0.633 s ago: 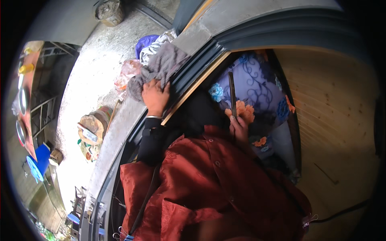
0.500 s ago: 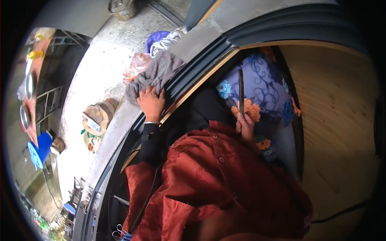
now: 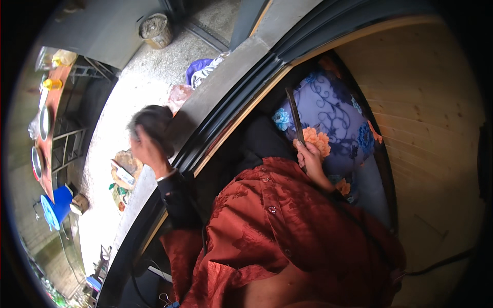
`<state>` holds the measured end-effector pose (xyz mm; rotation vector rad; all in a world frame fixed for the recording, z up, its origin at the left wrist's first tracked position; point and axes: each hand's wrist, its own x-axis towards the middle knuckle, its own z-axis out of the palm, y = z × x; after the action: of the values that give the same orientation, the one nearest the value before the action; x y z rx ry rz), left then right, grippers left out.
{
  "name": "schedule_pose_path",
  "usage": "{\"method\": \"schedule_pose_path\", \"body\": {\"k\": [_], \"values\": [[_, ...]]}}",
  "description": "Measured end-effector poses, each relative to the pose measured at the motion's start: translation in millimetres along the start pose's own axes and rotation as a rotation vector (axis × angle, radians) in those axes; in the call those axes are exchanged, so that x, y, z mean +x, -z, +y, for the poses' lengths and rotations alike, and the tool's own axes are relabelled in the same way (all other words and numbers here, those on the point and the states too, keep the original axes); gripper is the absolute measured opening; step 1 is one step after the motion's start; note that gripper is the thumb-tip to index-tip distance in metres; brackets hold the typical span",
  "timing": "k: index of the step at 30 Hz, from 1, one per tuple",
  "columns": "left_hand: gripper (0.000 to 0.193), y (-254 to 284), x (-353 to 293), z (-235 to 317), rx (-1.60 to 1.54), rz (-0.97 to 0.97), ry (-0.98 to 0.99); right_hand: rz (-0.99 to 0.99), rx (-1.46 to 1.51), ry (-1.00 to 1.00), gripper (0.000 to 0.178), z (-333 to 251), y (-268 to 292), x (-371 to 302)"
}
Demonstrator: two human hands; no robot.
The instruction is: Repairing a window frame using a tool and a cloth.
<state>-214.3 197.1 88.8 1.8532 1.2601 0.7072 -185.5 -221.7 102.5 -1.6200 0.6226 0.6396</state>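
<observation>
Out past the window-like frame, my left hand (image 3: 150,151) grips a bunched grey cloth (image 3: 154,120). Both are smeared by motion, and the cloth hangs clear over the ledge's outer side. My right hand (image 3: 309,156) is closed round the lower end of a long, thin, dark strip (image 3: 294,114) that points away from me. Its exact kind I cannot make out. Behind the strip lies a pale violet cushion (image 3: 328,113) with blue and orange flowers.
Between me and the outside runs a dark frame (image 3: 246,97) with a grey ledge (image 3: 226,84). Outside stand a round wooden stump (image 3: 134,163), a blue bucket (image 3: 60,197) and a grimy bucket (image 3: 155,31). Purple fabric (image 3: 197,68) lies by the ledge. A wooden surface (image 3: 426,128) spans the right.
My left hand has lifted the grey cloth off the ledge and swung it outward to the left. The dark strip in my right hand now leans more to the left.
</observation>
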Motion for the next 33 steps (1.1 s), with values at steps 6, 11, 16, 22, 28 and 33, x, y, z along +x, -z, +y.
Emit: {"method": "schedule_pose_path", "body": {"k": [6,11,16,22,28,33], "values": [[0.032,-29,60,-5,-0.427,0.018,0.102,0.030,0.031,0.022,0.021,-4,1,-2],[0.028,-49,86,42,-0.349,-0.158,-0.224,0.035,0.108,0.075,0.020,10,14,-4],[0.025,-63,67,91,-0.709,-0.246,-0.045,0.090,0.089,0.081,0.019,10,15,-3],[0.030,-55,59,108,-0.980,-0.553,0.263,0.019,-0.176,0.199,0.029,1,5,7],[0.026,-57,-20,134,-0.555,-0.898,-0.098,-0.162,-0.549,0.324,0.038,-3,-21,35],[0.037,-50,-67,119,0.175,-1.330,-0.772,-0.306,-0.369,0.145,0.037,-12,-51,41]]}}
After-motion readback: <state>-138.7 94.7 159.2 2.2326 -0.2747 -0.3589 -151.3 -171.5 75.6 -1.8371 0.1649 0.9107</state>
